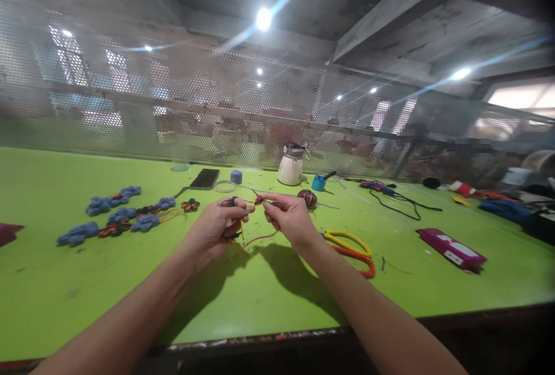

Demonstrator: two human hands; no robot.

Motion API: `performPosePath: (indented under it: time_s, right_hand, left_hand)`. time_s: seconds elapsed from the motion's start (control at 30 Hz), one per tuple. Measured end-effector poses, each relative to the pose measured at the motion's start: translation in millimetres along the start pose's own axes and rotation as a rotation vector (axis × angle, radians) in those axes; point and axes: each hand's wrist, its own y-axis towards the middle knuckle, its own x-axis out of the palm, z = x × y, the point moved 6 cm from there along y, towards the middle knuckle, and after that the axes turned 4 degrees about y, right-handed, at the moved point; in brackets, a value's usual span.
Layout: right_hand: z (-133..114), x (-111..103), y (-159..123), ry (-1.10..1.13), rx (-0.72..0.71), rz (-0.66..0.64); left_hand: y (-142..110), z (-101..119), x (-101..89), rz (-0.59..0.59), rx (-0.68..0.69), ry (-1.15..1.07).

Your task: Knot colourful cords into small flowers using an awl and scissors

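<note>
Above the green table, my right hand [291, 218] pinches a small orange-and-black crochet piece [259, 200] between thumb and fingertips. A thin dark tip shows beside the piece; I cannot tell whether it is a hook. My left hand [217, 223] is close on the left, fingers curled round multicoloured yarn [243, 230] that runs to the piece. Its palm side is partly hidden. A loose strand hangs between the hands. Just behind my right hand sits a multicoloured yarn ball [309, 198]. Scissors [353, 248] with yellow and red handles lie beside my right forearm, their blades hidden.
Blue and multicoloured crochet flowers [145, 223] lie at left. Behind stand a phone [205, 179], purple yarn ball [236, 177], white jug [291, 166] and blue pot [319, 183]. At right are a magenta box [452, 248] and a corded tool [378, 188]. A perforated screen [243, 103] backs the table.
</note>
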Motion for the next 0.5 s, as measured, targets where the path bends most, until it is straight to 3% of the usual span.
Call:
performPosePath:
  time_s: [0.27, 0.4, 0.5]
  right_hand:
    - [-3, 8, -6, -0.146, -0.117, -0.046]
    - [-8, 11, -10, -0.219, -0.146, -0.067]
    - [-9, 11, -10, -0.258, -0.136, -0.067]
  left_hand:
    - [0, 3, -7.8, 0.085, 0.001, -0.117]
    - [2, 0, -11.5, 0.119, -0.052, 0.009]
    - [2, 0, -8.7, 0.080, -0.056, 0.057]
